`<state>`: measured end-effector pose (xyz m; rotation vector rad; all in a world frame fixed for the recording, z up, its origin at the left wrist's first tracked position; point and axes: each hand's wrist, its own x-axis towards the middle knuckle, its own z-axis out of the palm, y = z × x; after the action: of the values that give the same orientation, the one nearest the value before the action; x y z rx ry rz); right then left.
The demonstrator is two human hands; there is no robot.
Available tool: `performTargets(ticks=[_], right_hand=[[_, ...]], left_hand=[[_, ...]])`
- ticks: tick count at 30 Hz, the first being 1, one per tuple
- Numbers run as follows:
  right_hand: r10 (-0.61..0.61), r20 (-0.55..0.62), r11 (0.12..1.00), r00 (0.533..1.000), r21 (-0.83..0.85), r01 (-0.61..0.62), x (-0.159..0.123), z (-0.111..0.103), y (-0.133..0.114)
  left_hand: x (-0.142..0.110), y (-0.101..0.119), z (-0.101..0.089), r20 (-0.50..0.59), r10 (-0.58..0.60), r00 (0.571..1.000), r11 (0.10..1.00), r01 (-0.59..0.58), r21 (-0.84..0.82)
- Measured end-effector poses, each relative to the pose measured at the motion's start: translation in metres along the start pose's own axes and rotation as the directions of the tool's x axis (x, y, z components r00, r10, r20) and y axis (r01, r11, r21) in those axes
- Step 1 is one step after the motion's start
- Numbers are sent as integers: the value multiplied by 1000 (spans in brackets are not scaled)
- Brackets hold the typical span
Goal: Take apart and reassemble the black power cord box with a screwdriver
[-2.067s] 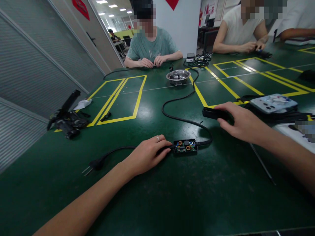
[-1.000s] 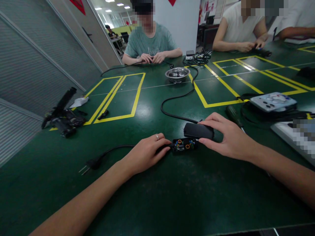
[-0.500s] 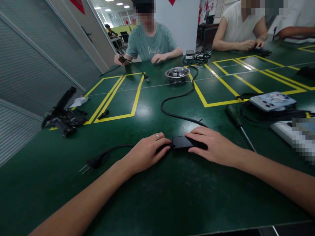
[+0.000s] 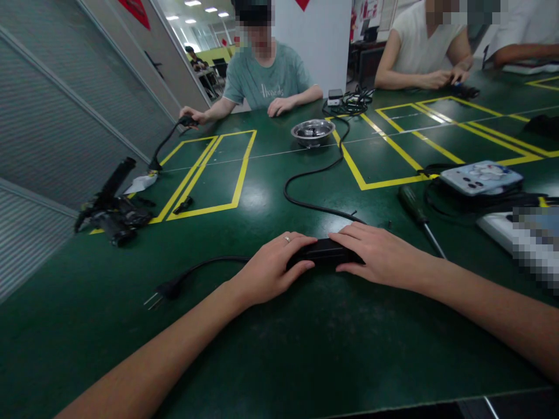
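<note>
A black power adapter [image 4: 325,250] lies on the green table between my hands. My left hand [image 4: 279,265], with a ring on one finger, grips its left end. My right hand [image 4: 371,256] is closed round its right end. From under my left hand a black cord runs left to a two-pin plug [image 4: 159,294] on the table. Another black cable [image 4: 305,203] curves away from behind my right hand toward the far side. Both ends of the adapter are covered by my fingers.
A screwdriver [image 4: 419,215] lies to the right, near a patterned device [image 4: 480,177]. Farther off stands a metal bowl [image 4: 312,134]. Black parts [image 4: 113,212] lie at the left. Across the table, a person in a green shirt [image 4: 271,75] holds a cord; others sit at the right.
My left hand has slid right, from the cord beside the adapter onto its left end. The adapter has tilted, showing its side. The person opposite has moved a corded plug to the left.
</note>
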<state>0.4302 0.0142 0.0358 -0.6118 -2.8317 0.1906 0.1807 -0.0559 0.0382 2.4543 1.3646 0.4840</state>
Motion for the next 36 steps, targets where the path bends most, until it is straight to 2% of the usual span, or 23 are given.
performTargets(ticks=[4,7,13,17,22,24,26,28,30,33,36], right_hand=[[-34,34,999,999,-7,34,2,-5,-3],[-52,35,998,998,-33,53,3,-5,-7],[-88,-41,994,995,-63,85,1,-1,-6],[-86,-97,991,991,-112,75,0,2,0],[-82,-95,996,992,-40,79,-2,-10,9],[5,-158,999,987,-32,-10,-5,-20,18],[156,-255,981,954,-72,-180,-10,-29,31],[291,-310,927,905,-144,-347,-15,-36,46],[379,-326,859,866,-224,-461,-18,-40,57],[459,-383,757,802,-304,-578,-22,-43,66],[548,-414,668,727,-307,-678,-26,-46,68]], left_hand=[[-3,0,4,-52,82,995,990,-75,121],[-6,-2,12,-99,146,984,980,-130,150],[-5,1,13,-156,228,961,945,-180,273],[-3,3,10,-158,297,942,922,-239,304],[-5,4,9,-107,320,941,917,-280,285],[-6,5,10,-76,332,940,911,-298,284],[-7,6,10,-88,334,938,911,-297,286],[-8,7,10,-160,314,936,919,-258,297],[-7,7,10,-222,290,931,928,-217,304],[-5,6,9,-133,264,955,940,-224,257],[-3,5,9,-43,234,971,955,-221,198]])
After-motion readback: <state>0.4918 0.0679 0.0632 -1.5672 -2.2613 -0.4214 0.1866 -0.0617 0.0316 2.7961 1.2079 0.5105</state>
